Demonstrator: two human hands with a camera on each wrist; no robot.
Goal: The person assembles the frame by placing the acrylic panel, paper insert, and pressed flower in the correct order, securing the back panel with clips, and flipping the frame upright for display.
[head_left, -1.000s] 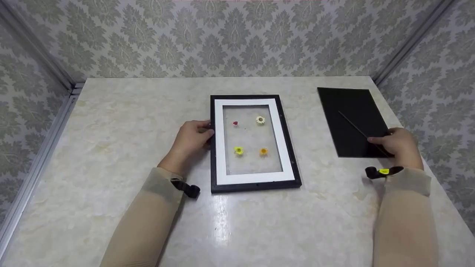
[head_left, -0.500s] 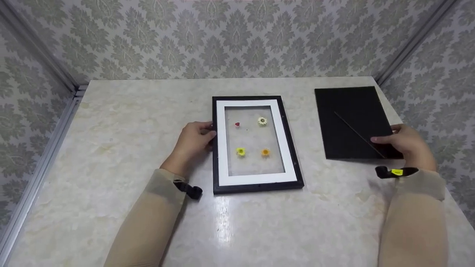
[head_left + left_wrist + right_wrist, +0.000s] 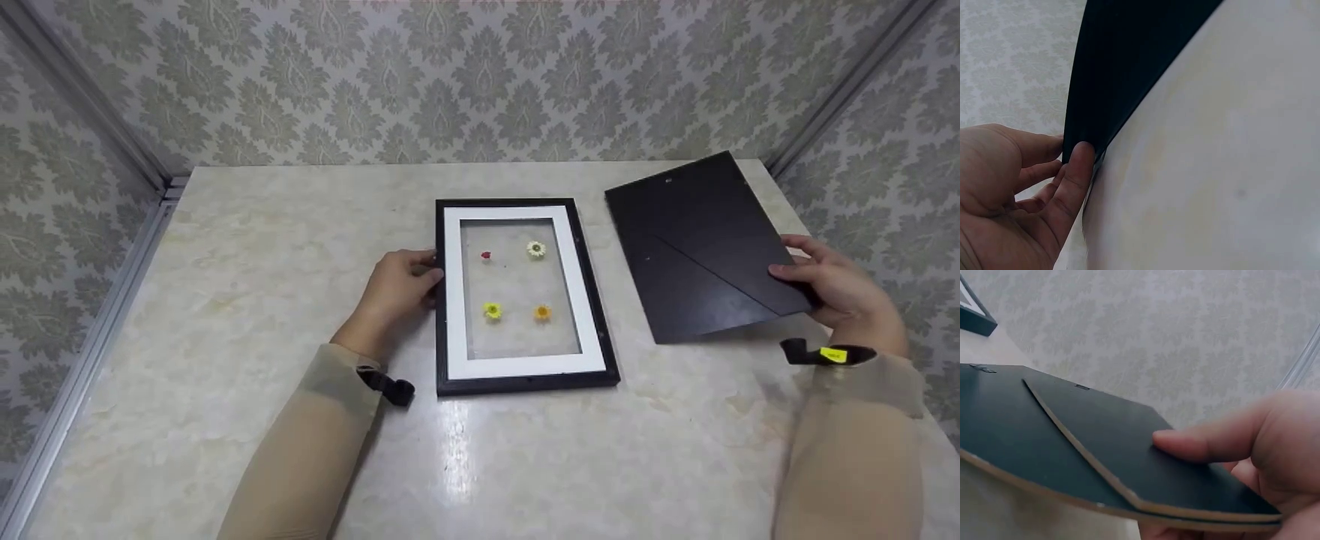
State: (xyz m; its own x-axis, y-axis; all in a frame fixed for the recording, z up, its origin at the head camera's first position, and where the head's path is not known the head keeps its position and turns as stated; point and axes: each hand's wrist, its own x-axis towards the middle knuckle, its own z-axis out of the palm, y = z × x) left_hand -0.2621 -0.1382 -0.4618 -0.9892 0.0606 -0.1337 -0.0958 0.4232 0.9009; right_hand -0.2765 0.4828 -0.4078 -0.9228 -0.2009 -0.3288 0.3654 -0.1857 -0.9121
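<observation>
A black picture frame [image 3: 529,382] with a white mat [image 3: 592,322] lies on the table in the head view. Behind its clear pane show red, white, yellow and orange flowers [image 3: 542,312]. My left hand [image 3: 395,289] grips the frame's left edge; in the left wrist view, thumb and fingers meet the dark side [image 3: 1123,62] of it. Over to the right, my right hand [image 3: 847,289] holds a black backing board [image 3: 690,240] by its near right corner, thumb on top. The board is tilted, and a stand flap [image 3: 1112,422] with a slanting edge lies against it.
The pale marbled table [image 3: 300,225] stretches around the frame. Patterned wallpaper [image 3: 465,82] closes off the back and both sides, with metal rails [image 3: 97,300] at the corners. A dark camera strap sits on each wrist.
My right hand has lifted and tilted the backing board, turning it so its far edge slants up to the right. The left hand stays at the frame. The whole head view shifts slightly.
</observation>
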